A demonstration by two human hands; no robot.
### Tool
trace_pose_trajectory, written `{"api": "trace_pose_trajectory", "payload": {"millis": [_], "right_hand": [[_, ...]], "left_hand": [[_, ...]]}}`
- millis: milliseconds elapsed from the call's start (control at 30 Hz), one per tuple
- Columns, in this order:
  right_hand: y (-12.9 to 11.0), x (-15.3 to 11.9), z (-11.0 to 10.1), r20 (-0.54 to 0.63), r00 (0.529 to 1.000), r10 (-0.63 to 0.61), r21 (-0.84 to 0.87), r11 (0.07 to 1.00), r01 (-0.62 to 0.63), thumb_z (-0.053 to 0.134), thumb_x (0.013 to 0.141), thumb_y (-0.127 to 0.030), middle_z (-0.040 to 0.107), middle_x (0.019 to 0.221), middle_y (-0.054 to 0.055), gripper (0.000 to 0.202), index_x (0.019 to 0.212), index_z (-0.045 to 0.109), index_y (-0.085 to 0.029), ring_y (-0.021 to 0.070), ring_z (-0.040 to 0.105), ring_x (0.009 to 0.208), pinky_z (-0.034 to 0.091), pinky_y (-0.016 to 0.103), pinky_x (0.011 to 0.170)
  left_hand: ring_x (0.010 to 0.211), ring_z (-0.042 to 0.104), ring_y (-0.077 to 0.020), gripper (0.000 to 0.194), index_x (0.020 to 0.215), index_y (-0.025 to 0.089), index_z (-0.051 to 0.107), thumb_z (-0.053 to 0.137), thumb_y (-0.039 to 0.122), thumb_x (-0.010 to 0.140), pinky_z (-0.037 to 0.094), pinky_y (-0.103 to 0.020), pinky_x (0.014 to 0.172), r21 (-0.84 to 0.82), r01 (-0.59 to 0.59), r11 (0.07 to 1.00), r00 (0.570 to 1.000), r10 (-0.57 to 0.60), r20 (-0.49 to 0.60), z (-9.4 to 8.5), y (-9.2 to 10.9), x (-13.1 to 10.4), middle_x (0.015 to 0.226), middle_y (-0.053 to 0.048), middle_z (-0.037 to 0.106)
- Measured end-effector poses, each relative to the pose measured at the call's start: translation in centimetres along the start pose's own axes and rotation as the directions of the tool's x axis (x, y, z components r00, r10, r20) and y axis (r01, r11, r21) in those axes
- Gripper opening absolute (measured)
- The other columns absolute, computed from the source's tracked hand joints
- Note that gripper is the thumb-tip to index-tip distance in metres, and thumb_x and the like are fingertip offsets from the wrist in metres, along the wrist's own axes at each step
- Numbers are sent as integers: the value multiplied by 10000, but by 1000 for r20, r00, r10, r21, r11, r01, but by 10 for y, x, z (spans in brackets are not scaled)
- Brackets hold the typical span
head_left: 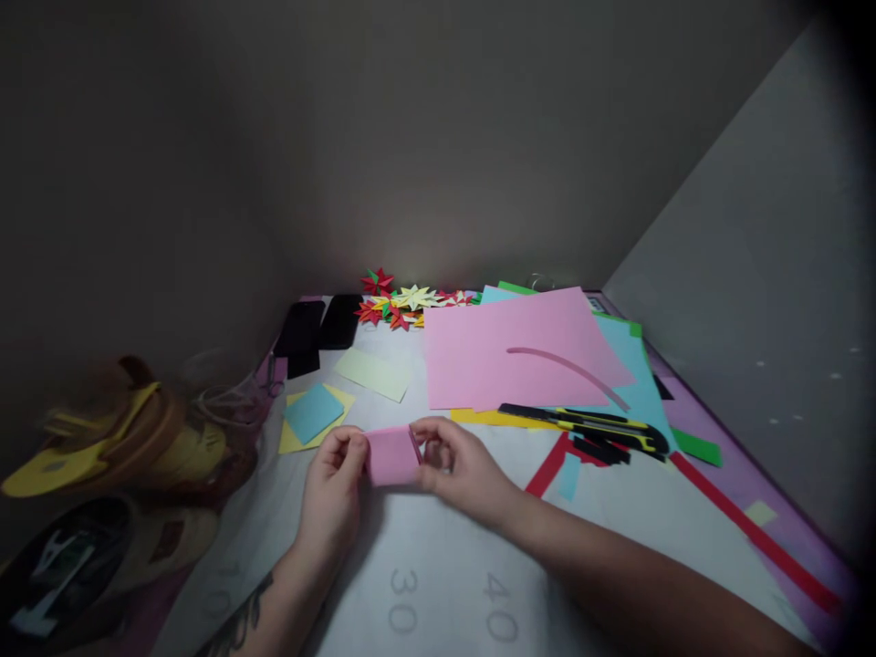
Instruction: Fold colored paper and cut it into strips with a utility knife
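A small folded piece of pink paper (pixel 391 456) is held up between my two hands, above the pale mat (pixel 444 557). My left hand (pixel 337 479) pinches its left edge, thumb on top. At the right edge, where the layers show as a fold, my right hand (pixel 455 465) grips it between thumb and fingertips. Just beyond my left hand lie a blue paper square (pixel 313 413) on a yellow one (pixel 293 442) and a pale green paper piece (pixel 373 372). Past my right hand, large pink sheets (pixel 506 328) rest on blue and yellow ones.
A yellow-and-black utility knife (pixel 609 429) lies on the right, near red paper strips (pixel 759 538). Folded paper stars (pixel 414 297) are heaped at the back beside two black phones (pixel 340 321). Blurred bags or containers (pixel 164 438) stand at the left edge. Walls rise behind and to the right.
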State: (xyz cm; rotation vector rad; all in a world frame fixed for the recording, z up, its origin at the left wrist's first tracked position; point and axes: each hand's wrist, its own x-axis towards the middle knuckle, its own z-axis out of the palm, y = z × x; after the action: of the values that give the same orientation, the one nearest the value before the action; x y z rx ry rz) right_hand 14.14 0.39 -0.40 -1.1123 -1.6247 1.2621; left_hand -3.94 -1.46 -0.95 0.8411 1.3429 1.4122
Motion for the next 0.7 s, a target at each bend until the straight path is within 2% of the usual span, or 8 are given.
{"api": "trace_pose_trajectory", "payload": {"millis": [67, 133, 233, 333, 400, 467, 567, 700], "right_hand": [[-3, -1, 5, 33, 999, 16, -50, 999, -14, 655, 741, -263, 598, 726, -17, 99, 801, 632, -188, 108, 487, 626, 353, 215, 538], [-5, -1, 5, -15, 1000, 24, -93, 995, -25, 580, 786, -224, 563, 635, -28, 129, 664, 587, -184, 106, 484, 601, 348, 218, 536], [-6, -1, 0, -62, 998, -32, -181, 983, 20, 560, 781, -181, 542, 611, -34, 148, 633, 564, -188, 104, 476, 582, 342, 225, 540], [-8, -3, -4, -41, 994, -99, -221, 971, 88, 562, 778, -156, 546, 634, -33, 141, 644, 569, -198, 107, 482, 595, 351, 230, 556], [-10, -4, -4, -53, 990, -134, -204, 971, 121, 568, 787, -156, 558, 654, -29, 129, 667, 579, -204, 111, 492, 610, 373, 235, 581], [-11, -6, -3, -93, 984, -150, -167, 977, 134, 578, 797, -172, 565, 659, -27, 119, 683, 585, -205, 114, 503, 617, 391, 242, 602], [-11, -5, -1, -136, 985, -109, -44, 994, 104, 612, 797, -218, 597, 720, -15, 35, 763, 608, -207, 124, 535, 661, 418, 245, 620], [-8, -4, 5, -46, 999, -29, 46, 998, 31, 687, 739, -239, 602, 827, 3, 154, 880, 636, -203, 131, 552, 716, 430, 237, 605]], "left_hand": [[540, 424, -70, 269, 786, 192, 517, 671, 410, 763, 352, -170, 523, -8, -4, 1000, 1000, 4, 13, 3, 0, -2, 645, 65, 488], [570, 479, -81, 267, 811, 203, 504, 697, 369, 732, 383, -178, 556, 22, -9, 1000, 999, 8, 52, 4, 3, -3, 661, 60, 529], [634, 542, -113, 269, 824, 195, 544, 735, 281, 655, 414, -206, 604, 175, -42, 984, 986, 12, 168, 6, 8, -4, 691, 34, 587], [681, 559, -143, 198, 791, 168, 620, 723, 264, 653, 425, -234, 626, 362, -85, 928, 940, -46, 338, 8, 10, -7, 725, -1, 622], [694, 564, -156, 211, 819, 160, 643, 719, 285, 668, 431, -245, 624, 411, -79, 908, 910, -102, 401, 9, 10, -9, 749, -14, 638], [690, 566, -157, 255, 850, 155, 642, 733, 298, 660, 435, -245, 614, 406, -64, 912, 914, -110, 391, 9, 10, -10, 758, -17, 642], [647, 552, -141, 254, 806, 152, 617, 746, 299, 643, 428, -234, 590, 366, -66, 928, 961, -40, 274, 7, 10, -9, 719, -8, 629], [595, 535, -123, 245, 756, 162, 578, 742, 299, 634, 420, -220, 569, 301, -79, 950, 989, 37, 143, 5, 10, -8, 654, 17, 604]]}}
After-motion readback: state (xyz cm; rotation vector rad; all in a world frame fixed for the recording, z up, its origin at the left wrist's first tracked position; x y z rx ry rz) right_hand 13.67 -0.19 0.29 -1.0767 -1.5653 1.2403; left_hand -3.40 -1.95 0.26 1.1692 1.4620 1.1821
